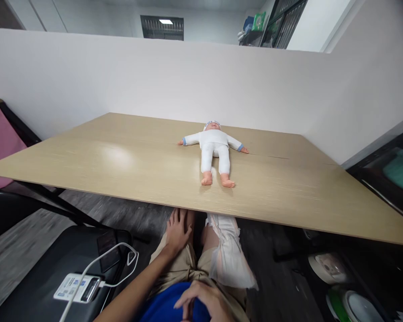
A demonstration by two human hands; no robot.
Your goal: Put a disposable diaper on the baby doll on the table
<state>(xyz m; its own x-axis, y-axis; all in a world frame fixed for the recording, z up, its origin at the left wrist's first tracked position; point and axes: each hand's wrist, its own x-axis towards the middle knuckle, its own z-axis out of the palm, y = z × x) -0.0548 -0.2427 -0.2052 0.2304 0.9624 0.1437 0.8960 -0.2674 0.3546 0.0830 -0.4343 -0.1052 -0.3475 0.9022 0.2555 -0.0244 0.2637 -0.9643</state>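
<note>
A baby doll (pixel 215 147) in a white suit with blue cuffs lies on its back on the wooden table (pixel 147 165), arms spread and bare feet toward me. My left hand (pixel 178 230) rests flat on my left knee below the table edge, its fingers apart. Across my right thigh lies an unfolded white diaper (pixel 227 250), its far end just under the table edge. Close to my blue shirt, my right hand (pixel 203 297) hangs over my lap with loosely bent, parted fingers. Nothing shows in either hand, and neither touches the doll or the diaper.
To my left, a black chair seat (pixel 50 264) bears a power bank (pixel 77 287) with a white cable. A low white wall (pixel 174 80) stands behind the table. Several containers, among them a white round one (pixel 327 267), are at lower right.
</note>
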